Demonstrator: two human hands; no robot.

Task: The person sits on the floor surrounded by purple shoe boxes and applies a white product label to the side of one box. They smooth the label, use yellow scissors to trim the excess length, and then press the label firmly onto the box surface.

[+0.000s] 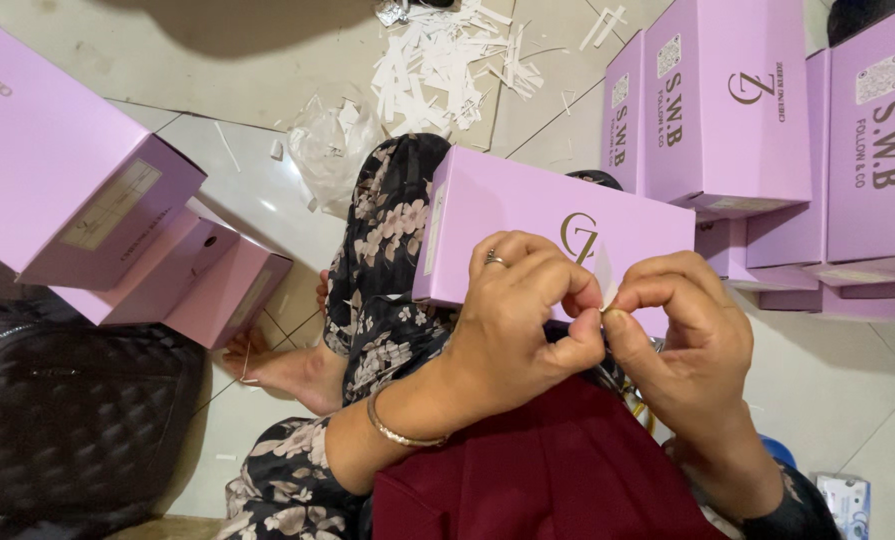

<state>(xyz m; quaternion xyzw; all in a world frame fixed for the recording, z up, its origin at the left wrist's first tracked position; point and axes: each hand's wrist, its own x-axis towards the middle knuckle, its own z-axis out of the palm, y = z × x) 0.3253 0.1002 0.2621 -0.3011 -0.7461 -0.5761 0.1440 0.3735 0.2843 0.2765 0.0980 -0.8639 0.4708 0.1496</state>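
Left hand [522, 320] and right hand [682, 335] both pinch a small white paper sticker [604, 283] between fingertips — thin, floppy, likely tacky, best held by its edges. Lilac cardboard shoebox [527, 225] rests on the lap just beyond the knuckles — light, stiff.

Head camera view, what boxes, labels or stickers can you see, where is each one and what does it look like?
Lilac box: on the lap, behind both hands, gold emblem.
Small white sticker: pinched between left hand and right hand.
Stacked lilac boxes: upper right, dark lettering, square white code labels.
Lilac boxes: left, piled, beige end label.
White paper strips: floor, top centre.
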